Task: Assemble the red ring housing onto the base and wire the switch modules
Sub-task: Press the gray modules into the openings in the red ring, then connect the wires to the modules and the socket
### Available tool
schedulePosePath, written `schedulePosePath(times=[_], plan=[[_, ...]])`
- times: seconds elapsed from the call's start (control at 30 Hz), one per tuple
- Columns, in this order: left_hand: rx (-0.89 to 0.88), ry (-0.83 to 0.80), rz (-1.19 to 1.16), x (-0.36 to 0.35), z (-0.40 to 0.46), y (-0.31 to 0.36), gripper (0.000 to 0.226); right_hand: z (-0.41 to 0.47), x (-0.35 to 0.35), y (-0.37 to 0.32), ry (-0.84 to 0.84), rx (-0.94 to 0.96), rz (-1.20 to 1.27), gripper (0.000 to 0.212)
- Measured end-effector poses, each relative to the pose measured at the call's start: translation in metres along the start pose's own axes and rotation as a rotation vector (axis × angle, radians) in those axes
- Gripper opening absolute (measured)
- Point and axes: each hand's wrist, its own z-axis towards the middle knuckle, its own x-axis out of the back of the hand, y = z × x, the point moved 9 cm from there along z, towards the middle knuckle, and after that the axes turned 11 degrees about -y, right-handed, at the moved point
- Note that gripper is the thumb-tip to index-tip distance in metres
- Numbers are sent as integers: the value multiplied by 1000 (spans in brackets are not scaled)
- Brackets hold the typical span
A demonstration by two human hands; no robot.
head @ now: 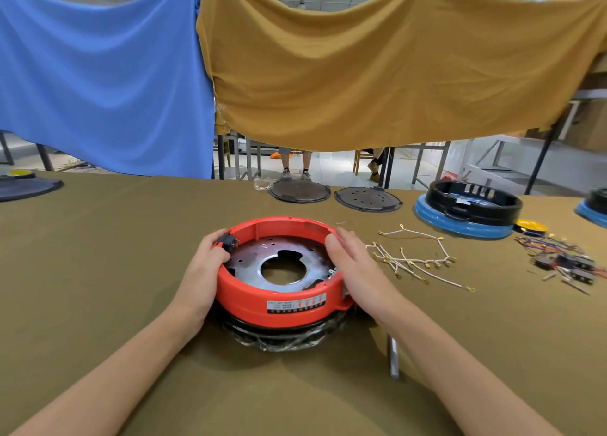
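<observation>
The red ring housing [262, 299] sits on a black base [282, 335] wrapped in clear film, in the middle of the table. Inside it lies a metal plate [249, 261] with a large centre hole. My left hand [205, 265] grips the ring's left wall, with its thumb on a black switch module [229, 241] set in that wall. My right hand [356, 270] rests flat against the right rim, fingers straight. White wires [414, 260] with brass terminals lie to the right. Several more switch modules [568, 265] with coloured wires lie at far right.
A grey screwdriver-like tool [393, 358] lies by my right forearm. Two dark round plates [299, 192] [368, 199] sit at the far edge. A black ring on a blue base [468, 210] stands at the back right, with a yellow disc [530, 226] beside it.
</observation>
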Motion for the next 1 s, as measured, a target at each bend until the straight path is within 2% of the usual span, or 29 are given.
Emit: schedulePosePath(times=[0.07,0.13,0.2,0.27,0.33,0.43,0.5,0.57,0.63,0.8,0.9,1.0], plan=[[6,-4,-29,1,0,-3,51,-2,-7,1,-101,-4,6,56],[-2,2,-34,3,0,-3,49,-2,-1,4,-119,-12,125,50],[-12,18,-38,6,-1,-2,44,1,21,15,-2,-43,333,46],[-31,32,-33,8,-2,-1,38,4,59,30,187,-91,418,30],[-54,33,-24,8,-2,0,35,7,104,43,316,-148,236,23],[-76,19,-12,5,-1,1,37,7,153,65,378,-238,-174,30],[-88,4,-9,3,0,0,43,7,159,86,327,-292,-422,39],[-103,-2,3,2,1,0,46,11,151,106,236,-337,-614,32],[-119,-3,14,1,1,1,41,16,149,111,234,-340,-690,23],[-138,-11,32,0,1,3,36,22,150,108,254,-293,-789,19],[-142,-10,38,0,1,3,35,17,159,100,374,-213,-683,15],[-137,-8,39,1,2,2,36,7,169,93,506,-106,-285,11]])
